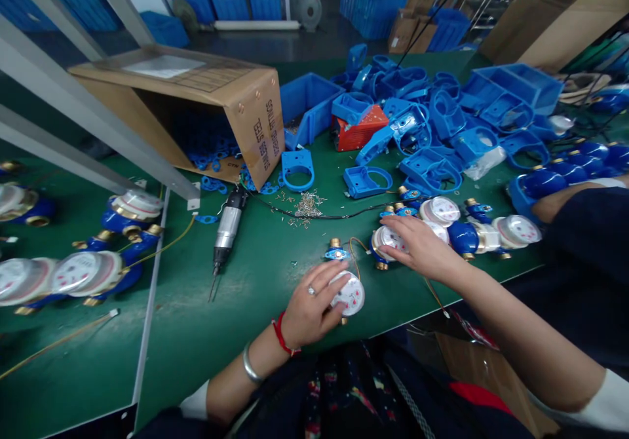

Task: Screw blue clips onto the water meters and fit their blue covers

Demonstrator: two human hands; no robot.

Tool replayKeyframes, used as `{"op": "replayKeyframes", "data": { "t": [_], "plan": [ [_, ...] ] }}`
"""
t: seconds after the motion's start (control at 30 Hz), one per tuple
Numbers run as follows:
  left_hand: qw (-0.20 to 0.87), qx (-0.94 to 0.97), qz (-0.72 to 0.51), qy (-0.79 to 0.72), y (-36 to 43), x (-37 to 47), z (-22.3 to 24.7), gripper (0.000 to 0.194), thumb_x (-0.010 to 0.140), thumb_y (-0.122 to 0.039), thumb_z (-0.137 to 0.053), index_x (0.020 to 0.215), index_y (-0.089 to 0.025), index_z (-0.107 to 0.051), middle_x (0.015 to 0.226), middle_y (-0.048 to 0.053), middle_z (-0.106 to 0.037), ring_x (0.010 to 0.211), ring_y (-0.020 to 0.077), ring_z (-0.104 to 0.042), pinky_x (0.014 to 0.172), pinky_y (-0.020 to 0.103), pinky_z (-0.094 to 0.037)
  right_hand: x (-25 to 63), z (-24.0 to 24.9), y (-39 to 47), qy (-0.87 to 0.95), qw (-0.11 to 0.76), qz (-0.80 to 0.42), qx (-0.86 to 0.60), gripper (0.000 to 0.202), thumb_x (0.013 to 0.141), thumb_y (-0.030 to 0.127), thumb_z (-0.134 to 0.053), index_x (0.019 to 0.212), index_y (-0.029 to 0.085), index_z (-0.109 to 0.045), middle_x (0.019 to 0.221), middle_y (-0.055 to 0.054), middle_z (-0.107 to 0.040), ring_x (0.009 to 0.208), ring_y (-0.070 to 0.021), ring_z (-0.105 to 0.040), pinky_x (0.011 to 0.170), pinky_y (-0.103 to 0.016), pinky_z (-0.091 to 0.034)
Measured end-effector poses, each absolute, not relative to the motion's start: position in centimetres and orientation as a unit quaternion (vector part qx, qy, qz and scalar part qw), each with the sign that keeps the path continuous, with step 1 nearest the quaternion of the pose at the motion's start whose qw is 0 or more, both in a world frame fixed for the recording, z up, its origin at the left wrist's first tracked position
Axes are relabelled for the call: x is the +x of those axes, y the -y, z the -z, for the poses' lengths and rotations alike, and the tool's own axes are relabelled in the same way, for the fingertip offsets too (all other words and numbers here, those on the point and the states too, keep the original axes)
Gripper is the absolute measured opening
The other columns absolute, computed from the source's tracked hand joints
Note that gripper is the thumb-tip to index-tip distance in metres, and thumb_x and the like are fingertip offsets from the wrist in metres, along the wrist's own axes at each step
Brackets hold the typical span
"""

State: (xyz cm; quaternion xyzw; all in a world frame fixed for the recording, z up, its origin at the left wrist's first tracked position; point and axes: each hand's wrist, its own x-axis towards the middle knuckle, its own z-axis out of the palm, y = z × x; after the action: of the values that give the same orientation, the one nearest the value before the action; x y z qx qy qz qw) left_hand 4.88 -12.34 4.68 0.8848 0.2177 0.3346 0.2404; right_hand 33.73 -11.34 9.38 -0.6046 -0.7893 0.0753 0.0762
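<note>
My left hand [312,305] rests on a blue water meter with a white dial [350,293] at the near edge of the green table [255,282], fingers curled over it. My right hand [417,248] lies flat on another meter [386,237], the first in a row of meters [491,232] running to the right. The left wrist carries a red cord and a silver bangle, and a ring sits on one finger.
An electric screwdriver [226,232] lies left of my hands, its cable running past a small heap of screws [307,204]. A tipped cardboard box [196,108] and a pile of blue plastic housings [422,124] fill the back. More meters [73,272] sit far left.
</note>
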Motion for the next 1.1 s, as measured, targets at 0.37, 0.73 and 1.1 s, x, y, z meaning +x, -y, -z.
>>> {"op": "replayKeyframes", "data": {
  "t": [0.37,0.73,1.1],
  "plan": [
    [0.232,0.932,-0.210,-0.183,12.8,5.7,-6.7,0.055,0.086,-0.040,-0.054,0.133,-0.017,-0.041,0.135,0.013,-0.046,0.127,0.0265,-0.039,0.105,0.047,-0.039,31.0,-9.0,13.1,0.798,0.131,0.005,-0.588,0.034,0.086,0.026,-0.051,0.119,0.020,-0.055,0.136,-0.008,-0.049,0.127,-0.0262,-0.043,0.109,-0.052,-0.031],
    [0.209,0.948,-0.198,-0.136,-0.9,17.8,-8.4,0.024,0.090,-0.023,-0.049,0.111,-0.017,-0.060,0.111,0.006,-0.063,0.107,0.0179,-0.054,0.098,0.035,-0.040,29.5,-6.3,20.3,0.699,0.341,-0.028,-0.628,0.035,0.085,0.015,-0.052,0.119,0.020,-0.054,0.135,-0.010,-0.047,0.129,-0.0232,-0.040,0.106,-0.044,-0.039],
    [0.236,0.965,-0.110,-0.038,-4.3,26.0,-4.2,0.014,0.086,-0.025,-0.056,0.089,-0.018,-0.068,0.094,0.005,-0.064,0.094,0.0159,-0.057,0.090,0.030,-0.040,34.5,-4.2,23.3,0.635,0.404,-0.021,-0.659,0.034,0.084,0.010,-0.052,0.115,0.024,-0.055,0.129,-0.008,-0.052,0.122,-0.0218,-0.047,0.100,-0.042,-0.044]
  ]
}}
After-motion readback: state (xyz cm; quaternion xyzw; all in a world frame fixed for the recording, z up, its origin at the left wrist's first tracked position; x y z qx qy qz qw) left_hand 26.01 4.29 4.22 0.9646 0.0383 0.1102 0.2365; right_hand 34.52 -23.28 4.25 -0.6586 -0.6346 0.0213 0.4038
